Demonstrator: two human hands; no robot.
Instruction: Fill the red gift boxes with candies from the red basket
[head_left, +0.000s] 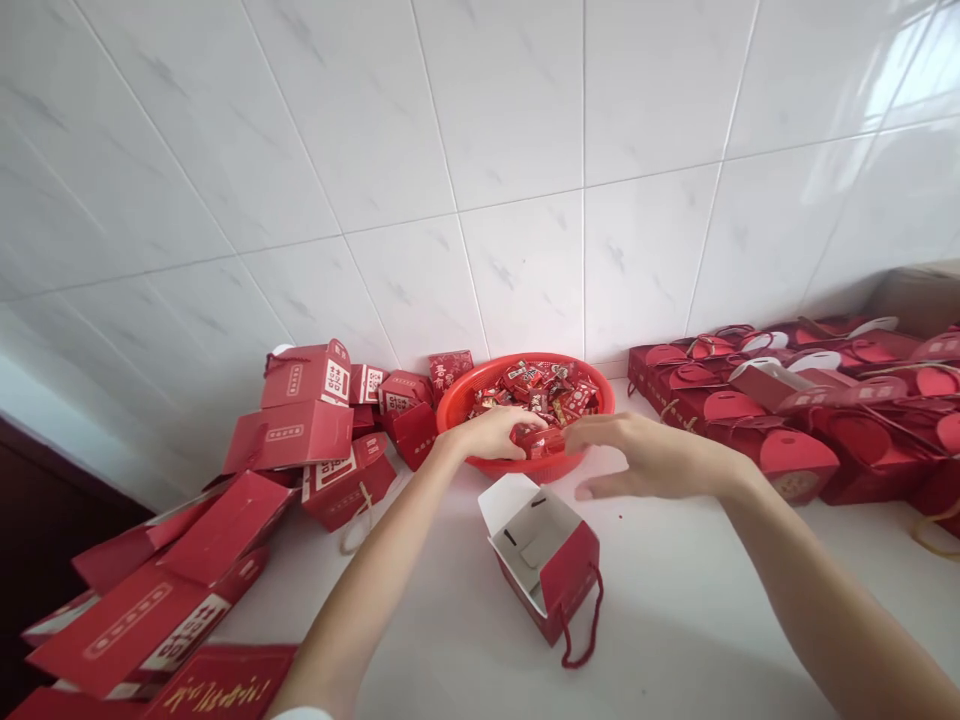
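Wrapped red candies (559, 392) fill a red plastic basket (454, 385) against the wall. My left hand (491, 432) reaches over the basket's near left side, thumb and fingers apart beside some red packets. At the near right rim is my right hand (637, 450), its fingertips touching or close to the packets and its thumb spread away. Neither hand visibly grips a candy, though some fingertips are partly hidden. Just in front of the basket stands a red gift box (555, 570), its top unfolded, showing a bare white inside and a dark red cord handle hanging toward me.
Red gift boxes (285, 435) are piled loosely on the left, some with white character labels. Rows of closed red boxes (787, 450) with cord handles stand on the right. A tiled wall (525, 270) rises behind the white tabletop (435, 620).
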